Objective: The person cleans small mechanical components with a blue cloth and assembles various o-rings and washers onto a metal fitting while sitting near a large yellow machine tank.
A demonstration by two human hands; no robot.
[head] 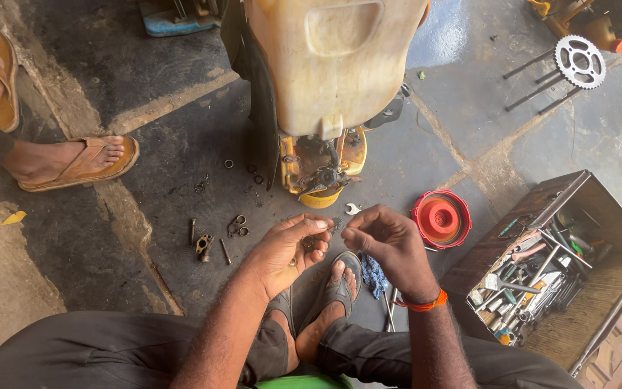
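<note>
i am pinching a small metal part [335,226] between the fingertips of my left hand [288,251] and right hand [390,248], both closed on it, low over the stone floor [181,144] in front of the yellowed plastic tank [332,61]. doing this well, i judge, means keeping both grips steady and the piece over my feet so nothing drops among the loose washers [237,226]. the part itself is too small and blurred to identify; my fingers are covering most of it. the open toolbox [541,288] is sitting to my right, beside the red round cap [440,218].
</note>
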